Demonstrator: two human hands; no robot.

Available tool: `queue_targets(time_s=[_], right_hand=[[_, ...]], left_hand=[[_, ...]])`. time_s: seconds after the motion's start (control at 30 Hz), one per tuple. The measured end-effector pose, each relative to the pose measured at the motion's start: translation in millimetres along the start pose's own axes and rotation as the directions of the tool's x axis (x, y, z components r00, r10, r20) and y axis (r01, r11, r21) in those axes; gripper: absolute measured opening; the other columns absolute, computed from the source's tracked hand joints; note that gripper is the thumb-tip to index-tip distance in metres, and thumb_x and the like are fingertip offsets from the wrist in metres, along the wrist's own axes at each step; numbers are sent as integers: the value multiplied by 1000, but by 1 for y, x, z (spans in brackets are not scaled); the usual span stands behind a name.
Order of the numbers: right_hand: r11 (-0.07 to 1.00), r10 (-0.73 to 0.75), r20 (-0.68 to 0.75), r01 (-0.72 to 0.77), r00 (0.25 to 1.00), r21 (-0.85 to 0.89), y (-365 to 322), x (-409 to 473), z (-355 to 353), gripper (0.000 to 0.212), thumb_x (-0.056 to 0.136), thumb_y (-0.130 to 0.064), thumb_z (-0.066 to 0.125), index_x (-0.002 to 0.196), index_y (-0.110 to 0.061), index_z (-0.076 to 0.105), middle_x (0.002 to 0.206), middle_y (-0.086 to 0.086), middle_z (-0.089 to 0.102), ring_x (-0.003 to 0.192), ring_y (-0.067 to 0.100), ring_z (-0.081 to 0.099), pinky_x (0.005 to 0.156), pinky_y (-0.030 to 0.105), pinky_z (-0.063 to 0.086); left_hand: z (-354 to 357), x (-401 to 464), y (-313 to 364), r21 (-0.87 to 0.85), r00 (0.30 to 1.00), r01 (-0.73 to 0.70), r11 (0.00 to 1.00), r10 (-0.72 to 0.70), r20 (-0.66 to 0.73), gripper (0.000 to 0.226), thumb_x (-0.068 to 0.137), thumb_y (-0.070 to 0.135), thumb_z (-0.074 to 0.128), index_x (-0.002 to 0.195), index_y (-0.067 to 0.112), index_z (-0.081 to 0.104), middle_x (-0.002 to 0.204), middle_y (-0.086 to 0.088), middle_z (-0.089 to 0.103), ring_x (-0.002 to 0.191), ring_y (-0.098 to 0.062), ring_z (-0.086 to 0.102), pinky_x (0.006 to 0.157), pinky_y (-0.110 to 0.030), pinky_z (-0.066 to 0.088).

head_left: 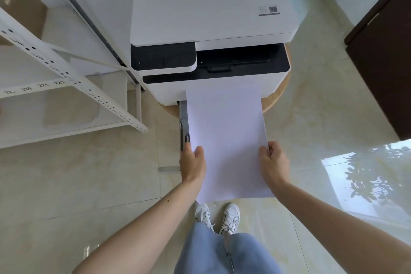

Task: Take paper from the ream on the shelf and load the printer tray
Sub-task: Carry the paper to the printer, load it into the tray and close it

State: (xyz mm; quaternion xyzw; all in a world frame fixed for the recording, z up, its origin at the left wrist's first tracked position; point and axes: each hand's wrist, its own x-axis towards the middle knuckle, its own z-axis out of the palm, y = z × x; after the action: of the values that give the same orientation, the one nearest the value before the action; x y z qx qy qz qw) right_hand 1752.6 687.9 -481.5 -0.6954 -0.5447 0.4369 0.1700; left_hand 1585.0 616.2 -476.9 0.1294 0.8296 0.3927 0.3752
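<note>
A white stack of paper [226,140] lies lengthwise over the pulled-out printer tray [183,122], its far end against the front of the white and black printer [209,35]. My left hand [193,163] grips the paper's left edge near the front, thumb on top. On the opposite edge, my right hand [274,163] holds it the same way. Only the tray's grey left rail shows; the rest is hidden under the paper.
A white metal shelf [66,95] stands to the left of the printer, with a brown cardboard box [20,4] on an upper level. The printer sits on a round wooden stand [275,98]. A dark cabinet [382,55] is at the right. My feet [218,218] are below the paper.
</note>
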Motion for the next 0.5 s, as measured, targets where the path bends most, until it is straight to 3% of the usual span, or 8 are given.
queue_targets(time_s=[0.13,0.2,0.27,0.37,0.5], right_hand=[[999,43,22,-42,999,-15,7,2,7,21,92,-12,40,98,-1,57,86,21,65,81,33,52,62,37,36],[997,67,33,-66,997,-37,7,4,10,21,92,-10,39,97,1,56,82,21,61,77,31,47,61,38,21],[995,82,37,-80,996,-66,7,9,13,21,92,-7,39,94,3,56,76,16,56,74,31,45,61,38,11],[992,94,47,-90,994,-83,4,20,18,20,90,-9,40,93,1,57,74,10,54,72,29,47,51,34,25],[989,132,58,-127,990,-75,1,35,22,22,88,-14,45,87,1,60,68,7,52,69,28,46,48,28,27]], left_hand=[[1,8,-7,29,997,67,997,-68,44,21,93,12,40,73,16,34,80,-1,40,77,-24,33,67,-31,29],[1,12,-7,26,992,106,994,-107,68,8,95,12,39,95,11,47,102,-3,48,89,-23,41,79,-30,32],[1,19,-6,15,986,150,989,-150,78,22,96,12,40,115,11,49,115,1,49,97,-20,43,83,-30,34],[1,33,-5,-22,965,247,969,-244,98,21,94,12,42,113,6,50,110,-5,51,91,-23,43,76,-30,35],[0,49,2,-46,939,319,947,-309,152,32,97,14,45,128,8,48,116,-4,50,99,-25,43,84,-33,32]])
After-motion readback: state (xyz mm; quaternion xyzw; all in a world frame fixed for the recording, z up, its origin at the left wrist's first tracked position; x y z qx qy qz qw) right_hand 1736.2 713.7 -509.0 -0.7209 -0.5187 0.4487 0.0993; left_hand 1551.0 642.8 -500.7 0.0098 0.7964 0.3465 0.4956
